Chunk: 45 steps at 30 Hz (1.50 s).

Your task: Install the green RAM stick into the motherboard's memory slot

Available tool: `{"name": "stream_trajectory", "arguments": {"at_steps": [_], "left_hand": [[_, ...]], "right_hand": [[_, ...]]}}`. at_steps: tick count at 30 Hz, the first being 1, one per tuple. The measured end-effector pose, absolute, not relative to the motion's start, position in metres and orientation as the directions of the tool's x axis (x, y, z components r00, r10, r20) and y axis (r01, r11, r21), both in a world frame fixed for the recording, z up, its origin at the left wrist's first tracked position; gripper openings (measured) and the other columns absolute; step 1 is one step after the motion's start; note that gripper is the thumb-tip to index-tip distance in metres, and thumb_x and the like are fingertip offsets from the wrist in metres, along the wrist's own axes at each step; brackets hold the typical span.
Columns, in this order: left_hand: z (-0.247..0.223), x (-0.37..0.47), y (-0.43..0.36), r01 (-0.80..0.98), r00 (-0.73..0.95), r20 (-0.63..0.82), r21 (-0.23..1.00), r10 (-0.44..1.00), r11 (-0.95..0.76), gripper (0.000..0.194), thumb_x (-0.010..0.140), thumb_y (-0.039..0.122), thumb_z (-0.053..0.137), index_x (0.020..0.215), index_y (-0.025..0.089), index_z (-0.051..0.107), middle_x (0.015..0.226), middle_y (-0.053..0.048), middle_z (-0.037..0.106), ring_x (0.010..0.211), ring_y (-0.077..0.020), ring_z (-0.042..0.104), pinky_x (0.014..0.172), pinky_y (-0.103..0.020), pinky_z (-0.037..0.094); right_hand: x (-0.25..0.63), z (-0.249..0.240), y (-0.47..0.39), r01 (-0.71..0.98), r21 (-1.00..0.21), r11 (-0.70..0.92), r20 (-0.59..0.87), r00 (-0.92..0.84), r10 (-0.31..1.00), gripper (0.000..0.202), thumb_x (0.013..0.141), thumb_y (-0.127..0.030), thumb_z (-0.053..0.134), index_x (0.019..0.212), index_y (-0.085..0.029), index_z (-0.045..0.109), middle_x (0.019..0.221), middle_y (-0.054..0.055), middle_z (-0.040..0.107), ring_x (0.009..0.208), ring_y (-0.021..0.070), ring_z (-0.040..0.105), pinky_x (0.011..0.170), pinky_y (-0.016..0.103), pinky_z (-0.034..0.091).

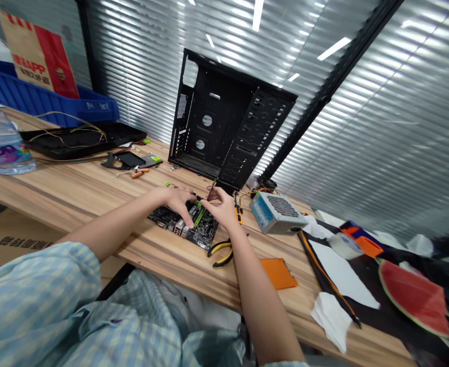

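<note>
A dark motherboard (203,235) with bright green slots lies flat on the wooden table in front of me. My left hand (179,203) rests over its left part, thumb and fingers spread apart. My right hand (222,206) is at the far right side of the board, with thumb and fingers closed around a narrow dark strip (211,188) that looks like a RAM stick. The strip stands tilted above the board; its lower end is hidden by the fingers. Pliers (221,254) with yellow-black handles lie beside the board, under my right forearm.
Behind the board stands an open black computer case (224,117). To the right are a power supply (275,211), an orange drive-like plate (278,273), a tissue (331,318) and watermelon (415,295). A bottle (2,137) and blue bin (94,109) stand left.
</note>
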<state>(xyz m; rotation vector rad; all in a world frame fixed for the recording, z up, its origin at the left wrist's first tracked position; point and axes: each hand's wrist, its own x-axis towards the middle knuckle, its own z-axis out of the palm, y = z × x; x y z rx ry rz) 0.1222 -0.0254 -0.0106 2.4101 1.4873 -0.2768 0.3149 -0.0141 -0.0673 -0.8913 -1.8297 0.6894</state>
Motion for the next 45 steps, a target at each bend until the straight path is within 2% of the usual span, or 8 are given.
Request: {"name": "stream_trajectory", "arguments": {"at_steps": [7,14,20,27,34,41,45], "left_hand": [[-0.010,0.122,-0.026,0.893,0.449,-0.324,0.146,0.833,-0.425,0.113,0.041,0.084,0.065,0.139,0.029,0.048,0.143,-0.012,0.044,0.130,-0.0415,0.037,0.108,-0.056,0.025],[-0.008,0.123,-0.028,0.893,0.450,-0.328,0.144,0.831,-0.427,0.114,0.042,0.084,0.065,0.139,0.028,0.047,0.142,-0.013,0.045,0.129,-0.0417,0.038,0.108,-0.055,0.026],[-0.010,0.122,-0.026,0.889,0.457,-0.321,0.140,0.830,-0.436,0.110,0.043,0.083,0.064,0.138,0.029,0.048,0.140,-0.012,0.047,0.129,-0.0411,0.039,0.107,-0.053,0.028],[-0.011,0.122,-0.026,0.892,0.450,-0.323,0.128,0.832,-0.433,0.113,0.044,0.083,0.064,0.140,0.025,0.046,0.147,-0.013,0.039,0.131,-0.0413,0.035,0.109,-0.055,0.026],[-0.009,0.122,-0.027,0.895,0.445,-0.338,0.126,0.829,-0.429,0.110,0.045,0.082,0.065,0.140,0.029,0.046,0.146,-0.012,0.041,0.131,-0.0411,0.036,0.108,-0.055,0.026],[-0.010,0.121,-0.025,0.891,0.454,-0.335,0.137,0.826,-0.434,0.113,0.044,0.083,0.065,0.140,0.027,0.046,0.147,-0.013,0.039,0.131,-0.0412,0.035,0.108,-0.057,0.025],[-0.010,0.122,-0.026,0.893,0.449,-0.339,0.132,0.827,-0.430,0.113,0.043,0.083,0.065,0.139,0.027,0.046,0.147,-0.012,0.040,0.132,-0.0414,0.034,0.109,-0.056,0.025]], "right_hand": [[0.316,-0.066,-0.012,0.326,-0.725,0.606,0.523,-0.312,0.793,0.043,0.070,-0.040,0.071,0.106,-0.018,0.060,0.082,0.002,0.064,0.075,0.0155,0.061,0.067,0.029,0.054],[0.317,-0.065,-0.006,0.318,-0.741,0.591,0.498,-0.330,0.802,0.042,0.070,-0.041,0.072,0.102,-0.017,0.061,0.077,0.001,0.062,0.069,0.0142,0.058,0.070,0.029,0.052],[0.318,-0.062,-0.007,0.308,-0.765,0.565,0.453,-0.366,0.813,0.042,0.068,-0.043,0.073,0.099,-0.017,0.059,0.074,0.000,0.059,0.067,0.0138,0.056,0.066,0.028,0.051],[0.316,-0.055,-0.014,0.303,-0.764,0.570,0.425,-0.428,0.797,0.032,0.066,-0.040,0.073,0.084,-0.021,0.055,0.071,-0.001,0.055,0.063,0.0135,0.053,0.060,0.027,0.051],[0.317,-0.056,-0.010,0.280,-0.773,0.569,0.430,-0.429,0.794,0.036,0.065,-0.044,0.075,0.083,-0.020,0.054,0.066,-0.003,0.052,0.059,0.0116,0.048,0.057,0.025,0.047],[0.317,-0.057,-0.010,0.276,-0.782,0.558,0.421,-0.427,0.801,0.037,0.066,-0.047,0.073,0.082,-0.020,0.054,0.068,-0.002,0.054,0.060,0.0120,0.050,0.060,0.026,0.049],[0.316,-0.057,-0.012,0.312,-0.764,0.564,0.429,-0.407,0.806,0.034,0.067,-0.043,0.073,0.085,-0.020,0.055,0.070,-0.001,0.057,0.062,0.0128,0.052,0.060,0.026,0.050]]}}
